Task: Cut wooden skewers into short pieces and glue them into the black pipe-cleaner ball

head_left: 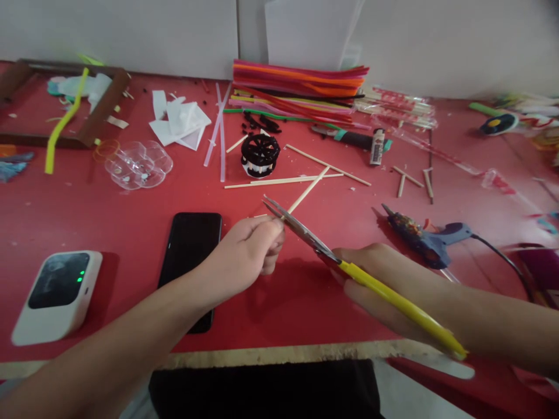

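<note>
Head view: a thin wooden stick (308,192) slants over the red table (301,308), pinched low in the left hand (244,250); the right hand (388,267) grips yellow-handled scissors (364,280), blades right across it! Cutting, by the look; closing them calls for steadiness. Beyond: a black wheel-like piece (260,155).

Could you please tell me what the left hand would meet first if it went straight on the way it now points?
Most likely the left hand would first meet the grey metal blades of the yellow-handled scissors, which cross just ahead of it, though exact depth is unclear.
</note>
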### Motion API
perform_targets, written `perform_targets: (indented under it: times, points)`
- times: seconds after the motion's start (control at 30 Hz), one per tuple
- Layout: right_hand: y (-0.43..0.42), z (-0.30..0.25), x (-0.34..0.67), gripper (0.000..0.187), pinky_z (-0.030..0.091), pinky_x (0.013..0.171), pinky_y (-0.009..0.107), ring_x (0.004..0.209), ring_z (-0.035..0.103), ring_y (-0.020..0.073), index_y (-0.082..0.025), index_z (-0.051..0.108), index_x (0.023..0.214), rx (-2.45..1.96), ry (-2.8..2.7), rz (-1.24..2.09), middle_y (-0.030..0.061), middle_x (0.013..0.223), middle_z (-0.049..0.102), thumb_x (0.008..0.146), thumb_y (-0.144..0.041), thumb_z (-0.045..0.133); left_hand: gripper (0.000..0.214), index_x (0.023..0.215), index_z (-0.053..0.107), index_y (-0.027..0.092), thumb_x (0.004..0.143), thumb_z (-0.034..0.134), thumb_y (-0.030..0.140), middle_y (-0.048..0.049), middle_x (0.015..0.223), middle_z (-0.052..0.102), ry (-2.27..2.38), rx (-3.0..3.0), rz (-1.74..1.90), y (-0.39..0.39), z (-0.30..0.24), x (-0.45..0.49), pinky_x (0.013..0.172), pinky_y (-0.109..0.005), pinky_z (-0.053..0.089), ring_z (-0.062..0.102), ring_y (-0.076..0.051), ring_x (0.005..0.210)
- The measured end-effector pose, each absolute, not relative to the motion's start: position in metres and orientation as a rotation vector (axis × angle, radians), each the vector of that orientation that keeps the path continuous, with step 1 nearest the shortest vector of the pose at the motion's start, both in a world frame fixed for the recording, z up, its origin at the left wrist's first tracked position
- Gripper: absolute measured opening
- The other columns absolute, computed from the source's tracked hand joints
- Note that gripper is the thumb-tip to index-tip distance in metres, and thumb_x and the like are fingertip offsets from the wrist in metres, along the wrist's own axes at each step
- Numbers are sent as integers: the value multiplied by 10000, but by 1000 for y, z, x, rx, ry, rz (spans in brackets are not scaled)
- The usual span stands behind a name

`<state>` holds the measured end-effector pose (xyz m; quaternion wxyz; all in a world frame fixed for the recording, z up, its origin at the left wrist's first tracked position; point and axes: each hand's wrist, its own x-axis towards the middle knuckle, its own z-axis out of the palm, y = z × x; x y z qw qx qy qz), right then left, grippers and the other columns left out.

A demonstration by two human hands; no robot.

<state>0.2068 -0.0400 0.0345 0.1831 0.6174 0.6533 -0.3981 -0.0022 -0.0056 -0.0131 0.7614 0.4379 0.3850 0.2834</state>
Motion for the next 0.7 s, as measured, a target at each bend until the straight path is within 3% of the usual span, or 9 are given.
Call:
perform_targets:
  times: [0.43, 0.7]
  points:
    - [-41, 38, 197, 107, 289, 472, 252, 498, 426, 106, -223, 419, 713, 1788, 1835, -1081, -27, 569, 507, 793, -172, 467, 346, 552, 271, 214, 889, 272, 138, 69, 491, 152, 711, 579, 467, 3, -1, -4, 396, -227, 230, 127, -74, 410]
    - [-41, 34, 196, 104, 334, 483, 248, 524, 465, 117, -223, 458, 719, 1857, 1715, -1067, -27, 593, 547, 772, -133, 468, 367, 589, 395, 182, 950, 332, 205, 68, 515, 283, 693, 533, 522, 0, -6, -5, 466, -189, 350, 234, -60, 439]
